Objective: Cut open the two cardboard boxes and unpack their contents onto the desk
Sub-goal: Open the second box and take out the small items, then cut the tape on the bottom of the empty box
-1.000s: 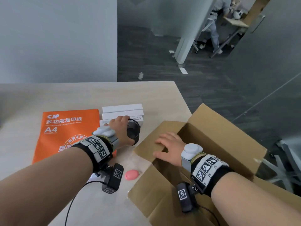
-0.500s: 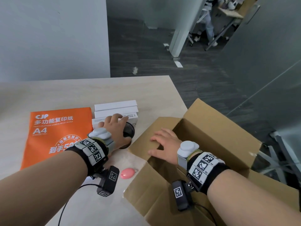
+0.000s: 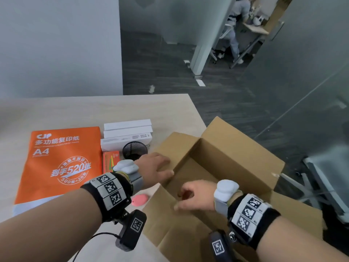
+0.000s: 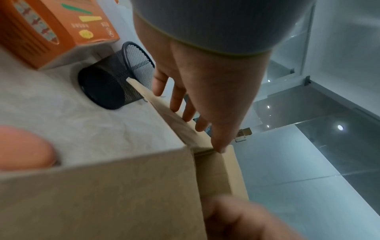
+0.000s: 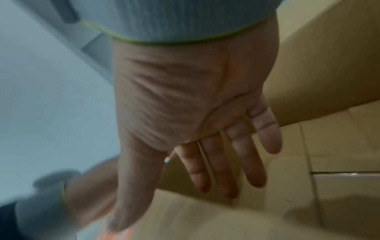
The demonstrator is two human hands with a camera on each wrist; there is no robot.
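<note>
An open cardboard box point(image 3: 236, 148) stands at the desk's right edge with all flaps spread, and its inside looks bare. My left hand point(image 3: 160, 167) lies with straight fingers on the box's left flap point(image 4: 164, 105), the thumb at the flap's corner. My right hand point(image 3: 188, 197) hovers over the box's near wall, palm down and holding nothing; the right wrist view shows the right hand point(image 5: 216, 162) with fingers straight above the cardboard. A black mesh pen cup point(image 3: 135, 151) stands on the desk just left of the flap.
On the desk point(image 3: 132, 110) lie an orange A4 paper ream point(image 3: 60, 163), stacked white boxes point(image 3: 128, 133), a small orange box point(image 3: 111, 160) and a pink oval object point(image 3: 140, 199). The desk ends at the right above dark floor.
My left hand has let go of the mesh cup, which now stands on the desk, and has moved right onto the box flap. My right hand has shifted from the flap toward the near wall.
</note>
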